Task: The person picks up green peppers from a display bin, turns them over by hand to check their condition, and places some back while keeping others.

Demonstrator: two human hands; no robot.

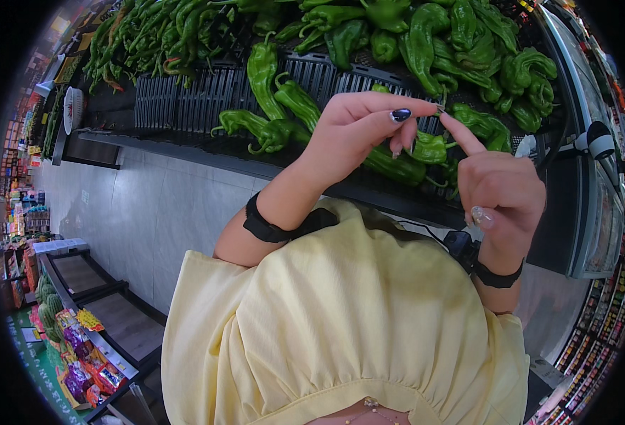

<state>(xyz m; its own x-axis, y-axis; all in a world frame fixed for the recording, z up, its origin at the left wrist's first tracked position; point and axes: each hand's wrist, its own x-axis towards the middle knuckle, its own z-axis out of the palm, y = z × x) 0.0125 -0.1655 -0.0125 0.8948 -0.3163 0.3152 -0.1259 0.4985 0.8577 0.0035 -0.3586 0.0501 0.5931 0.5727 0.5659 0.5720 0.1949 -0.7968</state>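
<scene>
My left hand [368, 122] reaches over the black slatted shelf [185, 103], index finger stretched right and thumb lying below it. My right hand [496, 175] is at the shelf's right part, index finger pointing up-left and the other fingers curled. Both index fingertips meet at a small, thin thing, perhaps a stem, beside a large green pepper [424, 48]. Whether the left fingers grip it is unclear. Just under the left fingers lies another green pepper [429, 147]. More wrinkled peppers [264, 79] rest on the slats to the left.
Thin green chili peppers [158, 37] are heaped at the back left, near a white basket [73, 110]. A glass-sided display case [599, 228] stands right. Grey tiled floor [148, 212] shows at the left, with a low stand [100, 297] by watermelons [49, 313] and bagged goods [86, 372].
</scene>
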